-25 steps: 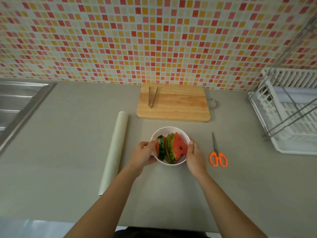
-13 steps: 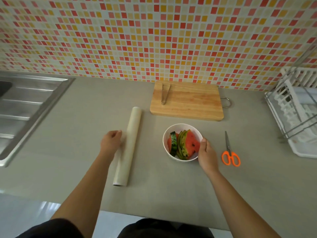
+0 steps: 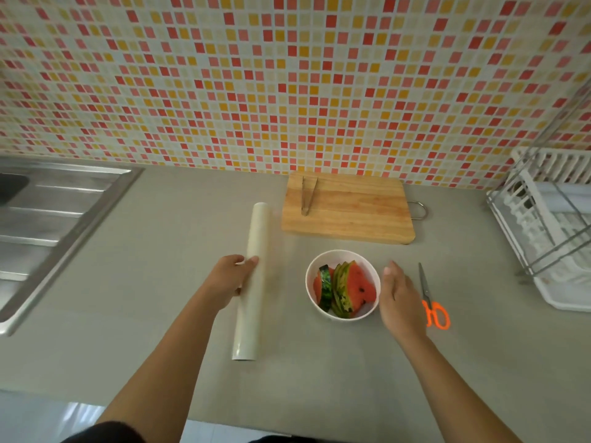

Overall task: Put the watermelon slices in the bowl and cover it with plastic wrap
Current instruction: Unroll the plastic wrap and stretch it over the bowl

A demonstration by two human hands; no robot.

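A white bowl (image 3: 342,258) stands on the grey counter in front of the cutting board. Several watermelon slices (image 3: 347,289) stand upright inside it. Left of the bowl lies a long roll of plastic wrap (image 3: 251,302), pointing away from me. My left hand (image 3: 232,279) grips the roll near its middle, fingers curled over it. My right hand (image 3: 398,297) hovers just right of the bowl with straight fingers, a small gap from the rim, holding nothing.
A wooden cutting board (image 3: 348,207) with metal tongs (image 3: 308,195) lies behind the bowl. Orange-handled scissors (image 3: 431,302) lie right of my right hand. A white dish rack (image 3: 550,231) stands at far right, a steel sink (image 3: 48,219) at far left.
My left hand left the bowl, reached left and took hold of the plastic wrap roll. My right hand let go of the bowl's rim and drew slightly away.
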